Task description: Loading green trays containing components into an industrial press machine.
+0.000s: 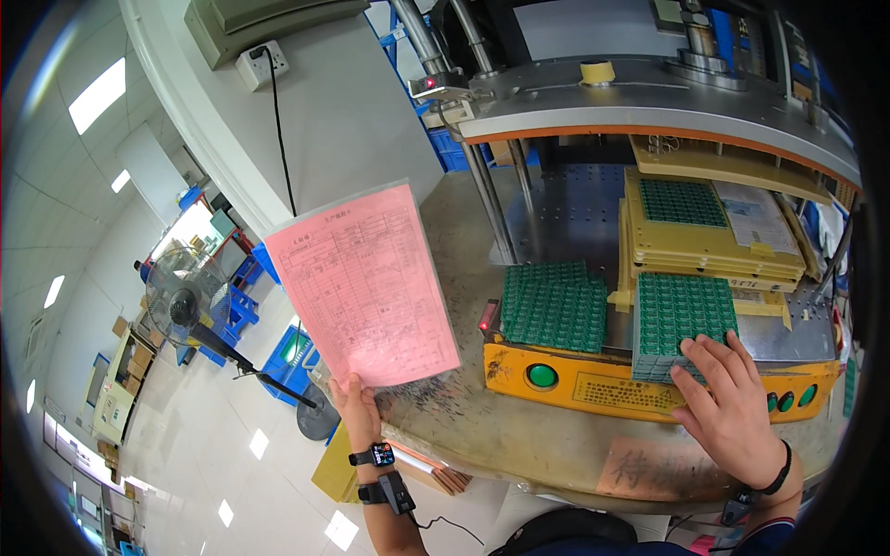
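Observation:
My left hand [358, 408] pinches the bottom edge of a pink printed form [366, 287] in a clear sleeve, held up at the left of the bench. My right hand [728, 398] rests with fingers spread on the front right corner of a stack of green circuit boards [681, 310]. Another pile of green circuit boards [553, 306] lies to the left of that stack. Both stand at the front of the press, by its yellow control panel [593, 389]. Behind them, a green board [681, 202] lies on a tan fixture [714, 250].
The press's upper plate [649, 111] overhangs the fixture, carried on steel posts [489, 204]. Round green buttons [541, 375] sit on the panel. A standing fan [190, 301] and blue crates [287, 361] are on the floor at left. A brown marked sheet [663, 468] lies at the bench's front edge.

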